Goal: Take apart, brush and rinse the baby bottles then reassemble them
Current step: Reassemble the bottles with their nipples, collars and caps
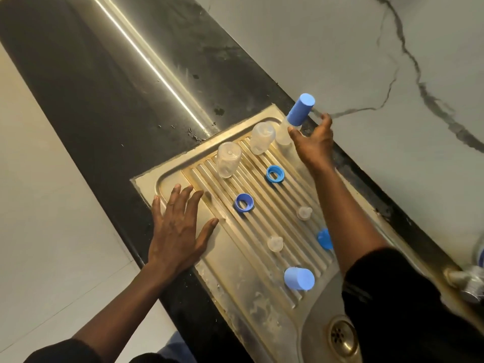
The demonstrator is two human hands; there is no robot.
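**sinkwatcher:** Only the head view to go on. The capped bottle (284, 136) stands at the far end of the drainboard (167, 179), right next to two bare bottle bodies (228, 159) that look mouth-down. The right hand (313, 142) has its thumb on the clear wall and the other fingers curved round the far side. Honestly can't tell if it's actually clamped on. The left hand (178, 231) lies flat on the near rim, fingers spread wide.

**bottlemum:** I'd guess it's empty plastic, so light and stiff, and probably slick if wet. Grab the clear body, not the blue cap, which might just pop off. The teats (275, 243) look soft and floppy, so I'd pinch them at the base. The collar rings (244, 203) and loose caps (299, 278) are rigid, easy pickups.

**sinkwatcher:** And the surface?

**bottlemum:** Ribbed steel, stained, running toward the drain (340, 336). Tall things could wobble on those ridges. There's black counter (91, 87) alongside, and a veined wall (340, 48) close behind, so not much elbow room.
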